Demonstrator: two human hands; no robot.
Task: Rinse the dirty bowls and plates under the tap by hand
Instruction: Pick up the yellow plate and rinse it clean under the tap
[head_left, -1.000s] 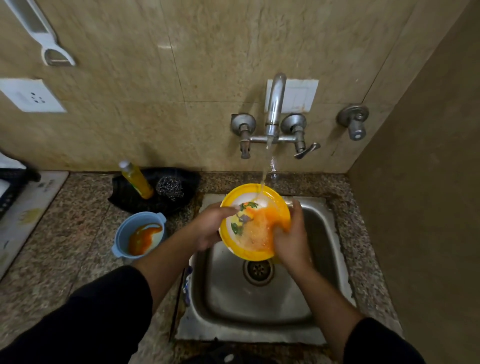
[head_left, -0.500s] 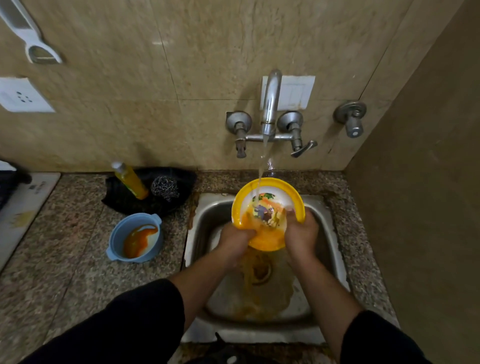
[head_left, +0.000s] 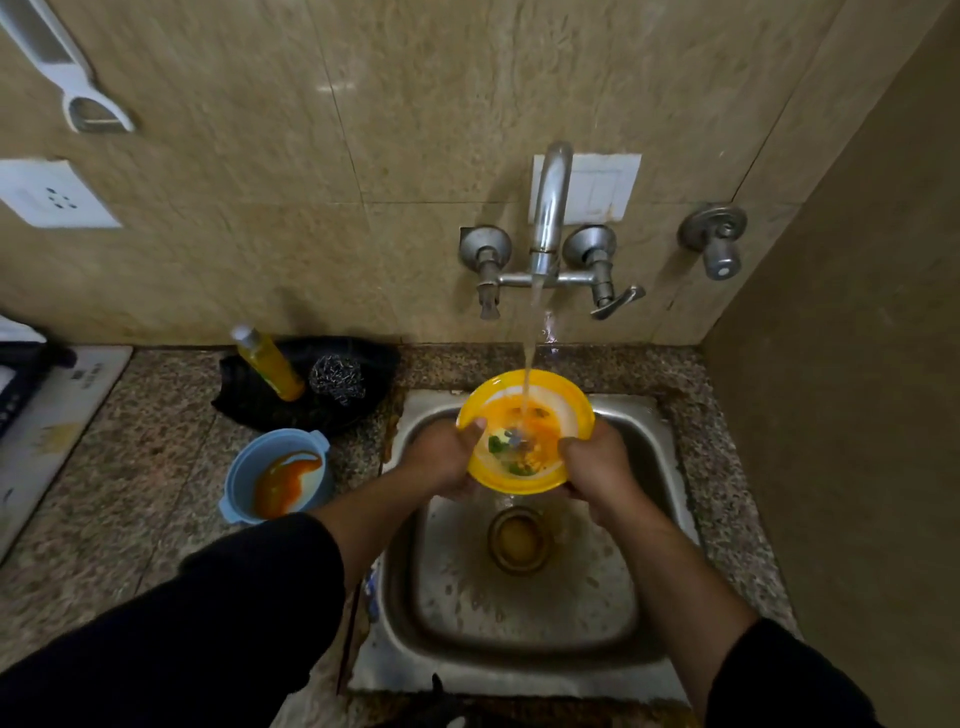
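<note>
Two hands on it: left hand (head_left: 441, 460) and right hand (head_left: 597, 462) grasp the yellow bowl (head_left: 524, 431) by opposite rims, over the sink (head_left: 519, 613). Water from the tap (head_left: 548, 208) pours straight in. Blue bowl (head_left: 278, 475), orange-smeared, waits on the tabletop (head_left: 130, 467).

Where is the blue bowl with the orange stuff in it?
The blue bowl sits on the counter left of the sink, in front of the black tray holding the yellow bottle.
</note>
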